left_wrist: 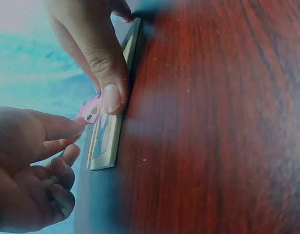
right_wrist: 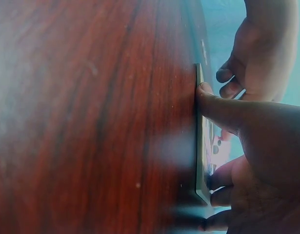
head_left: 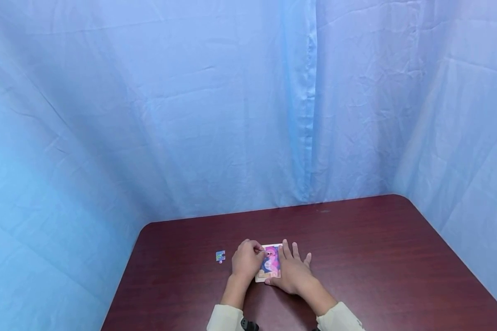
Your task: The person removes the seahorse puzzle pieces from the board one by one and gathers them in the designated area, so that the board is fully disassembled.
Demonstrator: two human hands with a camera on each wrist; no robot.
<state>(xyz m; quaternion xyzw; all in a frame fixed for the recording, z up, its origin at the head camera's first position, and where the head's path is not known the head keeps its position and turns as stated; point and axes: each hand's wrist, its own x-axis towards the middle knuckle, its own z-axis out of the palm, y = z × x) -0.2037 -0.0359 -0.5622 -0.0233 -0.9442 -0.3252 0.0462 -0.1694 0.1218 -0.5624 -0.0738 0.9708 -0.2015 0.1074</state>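
A small jigsaw puzzle board [head_left: 258, 279] with a pale frame and a pink and blue picture lies between the two hands. My left hand [head_left: 246, 261] is at its left side, thumb and index finger pinching a pink puzzle piece [left_wrist: 90, 109] raised at a tilt over the board. Part of that piece is hidden by the right thumb in the left wrist view. My right hand [head_left: 293, 271] rests flat over the board's right side, fingers spread. Its thumb [right_wrist: 215, 105] presses on the near edge of the frame.
A loose blue and green puzzle piece [head_left: 220, 256] lies on the dark red wooden table [head_left: 368, 257], left of the left hand. Light blue curtains [head_left: 215, 115] hang around the back and sides of the table.
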